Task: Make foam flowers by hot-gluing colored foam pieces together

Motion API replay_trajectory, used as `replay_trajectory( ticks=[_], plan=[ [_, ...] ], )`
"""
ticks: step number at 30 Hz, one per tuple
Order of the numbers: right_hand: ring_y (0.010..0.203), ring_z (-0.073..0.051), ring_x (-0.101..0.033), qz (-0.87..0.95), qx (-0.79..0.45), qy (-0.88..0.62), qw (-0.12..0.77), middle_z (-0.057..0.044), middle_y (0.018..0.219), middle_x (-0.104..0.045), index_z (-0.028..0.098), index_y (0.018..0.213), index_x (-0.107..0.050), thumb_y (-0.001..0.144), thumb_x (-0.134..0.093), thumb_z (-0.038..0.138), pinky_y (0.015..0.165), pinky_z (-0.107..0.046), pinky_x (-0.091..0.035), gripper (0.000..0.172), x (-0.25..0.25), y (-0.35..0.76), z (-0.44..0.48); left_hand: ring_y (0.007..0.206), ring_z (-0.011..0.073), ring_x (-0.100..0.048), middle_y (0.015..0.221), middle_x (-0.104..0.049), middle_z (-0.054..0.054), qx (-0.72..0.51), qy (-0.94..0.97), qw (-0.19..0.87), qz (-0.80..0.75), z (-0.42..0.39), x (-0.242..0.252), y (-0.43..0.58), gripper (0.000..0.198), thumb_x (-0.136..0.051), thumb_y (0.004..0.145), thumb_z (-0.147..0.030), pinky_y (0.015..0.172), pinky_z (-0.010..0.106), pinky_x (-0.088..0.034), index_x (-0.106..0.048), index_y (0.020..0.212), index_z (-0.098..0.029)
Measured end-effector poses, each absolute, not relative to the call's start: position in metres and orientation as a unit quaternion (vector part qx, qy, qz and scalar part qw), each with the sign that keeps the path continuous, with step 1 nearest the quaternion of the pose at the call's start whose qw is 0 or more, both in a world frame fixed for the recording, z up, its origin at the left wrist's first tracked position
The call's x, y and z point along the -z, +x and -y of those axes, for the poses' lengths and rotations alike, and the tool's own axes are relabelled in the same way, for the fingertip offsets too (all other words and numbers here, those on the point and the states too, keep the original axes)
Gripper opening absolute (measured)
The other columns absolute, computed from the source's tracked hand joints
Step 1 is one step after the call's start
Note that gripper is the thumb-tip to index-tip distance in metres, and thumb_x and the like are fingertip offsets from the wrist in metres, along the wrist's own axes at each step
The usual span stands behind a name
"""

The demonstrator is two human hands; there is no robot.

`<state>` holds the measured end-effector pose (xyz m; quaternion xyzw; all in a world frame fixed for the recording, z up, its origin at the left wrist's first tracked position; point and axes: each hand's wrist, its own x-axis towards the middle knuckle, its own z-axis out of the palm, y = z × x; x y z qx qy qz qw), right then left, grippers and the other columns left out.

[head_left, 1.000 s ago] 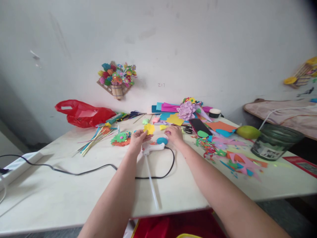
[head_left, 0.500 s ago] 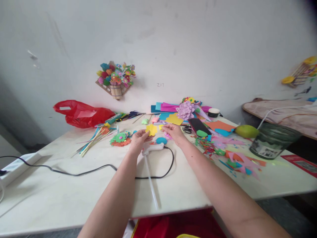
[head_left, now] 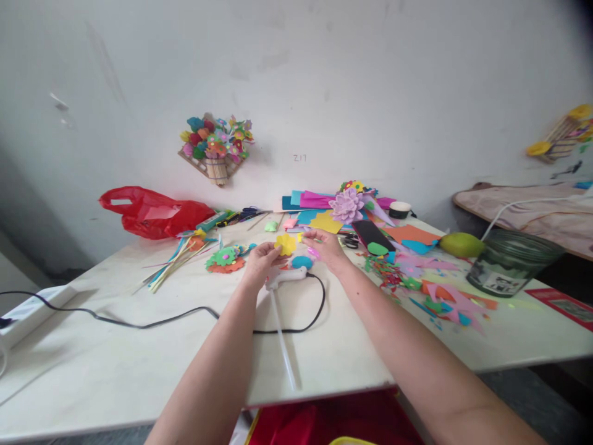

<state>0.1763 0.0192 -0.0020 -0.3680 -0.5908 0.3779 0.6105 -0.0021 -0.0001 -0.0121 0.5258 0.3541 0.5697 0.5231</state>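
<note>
My left hand point(head_left: 262, 262) pinches a yellow foam flower point(head_left: 286, 244) by its left edge, holding it above the table. Opposite it, my right hand point(head_left: 325, 246) is closed at the fingertips on a small yellow foam piece point(head_left: 300, 237), whose shape is too small to make out. A narrow gap separates the two yellow pieces. Just below them lie a blue foam disc point(head_left: 302, 262) and a white glue gun point(head_left: 290, 275), with a long clear glue stick point(head_left: 283, 346) extending from its back toward me.
Left of my hands are stacked green and orange foam flowers point(head_left: 225, 257), thin strips point(head_left: 169, 266) and a red plastic bag point(head_left: 155, 213). At right lie a phone point(head_left: 370, 236), foam scraps point(head_left: 451, 300), a yellow-green fruit point(head_left: 462, 245) and a glass jar point(head_left: 512, 262). A black cord point(head_left: 152, 324) crosses the table.
The yellow flower has turned in my left hand, so its petals show more clearly, and it sits slightly farther right. My right hand stays almost in place with the small yellow piece.
</note>
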Motion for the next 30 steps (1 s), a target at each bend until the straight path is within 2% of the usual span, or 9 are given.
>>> replay_trajectory(
  ticks=[4, 7, 11, 18, 22, 30],
  plan=[
    [0.072, -0.015, -0.057, 0.616, -0.343, -0.371, 0.604, -0.002, 0.075, -0.064, 0.017, 0.076, -0.065, 0.063, -0.065, 0.031, 0.068, -0.028, -0.043, 0.019, -0.002, 0.171, -0.014, 0.074, 0.0201, -0.067, 0.076, -0.069, 0.008, -0.565, 0.537, 0.516, -0.355, -0.002, 0.012, -0.001, 0.036, -0.070, 0.063, -0.037, 0.065, 0.028, -0.054, -0.060, 0.083, -0.011],
    [0.081, -0.017, -0.057, 0.648, -0.273, -0.377, 0.602, -0.003, 0.075, -0.064, 0.019, 0.070, -0.066, 0.067, -0.063, 0.032, 0.079, -0.033, -0.042, 0.014, -0.002, 0.166, -0.013, 0.071, 0.0193, -0.067, 0.073, -0.069, 0.008, -0.559, 0.541, 0.516, -0.358, -0.001, 0.011, 0.000, 0.036, -0.070, 0.062, -0.038, 0.065, 0.028, -0.053, -0.060, 0.084, -0.010],
    [0.098, -0.019, -0.053, 0.672, -0.182, -0.365, 0.618, -0.005, 0.095, -0.063, 0.020, 0.069, -0.068, 0.069, -0.064, 0.030, 0.091, -0.036, -0.037, 0.011, 0.004, 0.161, -0.020, 0.070, 0.0189, -0.066, 0.073, -0.069, 0.008, -0.554, 0.542, 0.524, -0.353, 0.001, 0.009, 0.001, 0.036, -0.071, 0.061, -0.037, 0.066, 0.028, -0.053, -0.060, 0.082, -0.010],
    [0.112, -0.020, -0.047, 0.684, -0.180, -0.364, 0.606, -0.005, 0.115, -0.058, 0.023, 0.075, -0.071, 0.071, -0.063, 0.029, 0.096, -0.037, -0.036, 0.011, 0.009, 0.154, -0.021, 0.065, 0.0154, -0.065, 0.073, -0.068, 0.006, -0.546, 0.547, 0.535, -0.343, 0.003, 0.008, 0.002, 0.032, -0.071, 0.061, -0.037, 0.067, 0.028, -0.053, -0.060, 0.078, -0.011],
    [0.115, -0.020, -0.045, 0.691, -0.168, -0.364, 0.601, -0.003, 0.120, -0.056, 0.024, 0.077, -0.072, 0.072, -0.062, 0.028, 0.100, -0.038, -0.031, 0.012, 0.008, 0.153, -0.018, 0.064, 0.0147, -0.065, 0.073, -0.068, 0.005, -0.538, 0.555, 0.535, -0.341, 0.002, 0.008, 0.002, 0.032, -0.070, 0.062, -0.038, 0.066, 0.027, -0.052, -0.060, 0.078, -0.012],
    [0.117, -0.021, -0.043, 0.689, -0.165, -0.378, 0.596, -0.004, 0.123, -0.054, 0.024, 0.078, -0.072, 0.071, -0.063, 0.027, 0.101, -0.038, -0.030, 0.012, 0.009, 0.152, -0.019, 0.065, 0.0150, -0.065, 0.073, -0.068, 0.006, -0.535, 0.560, 0.536, -0.335, 0.002, 0.009, 0.002, 0.034, -0.069, 0.063, -0.039, 0.068, 0.028, -0.052, -0.060, 0.079, -0.012]
  ],
)
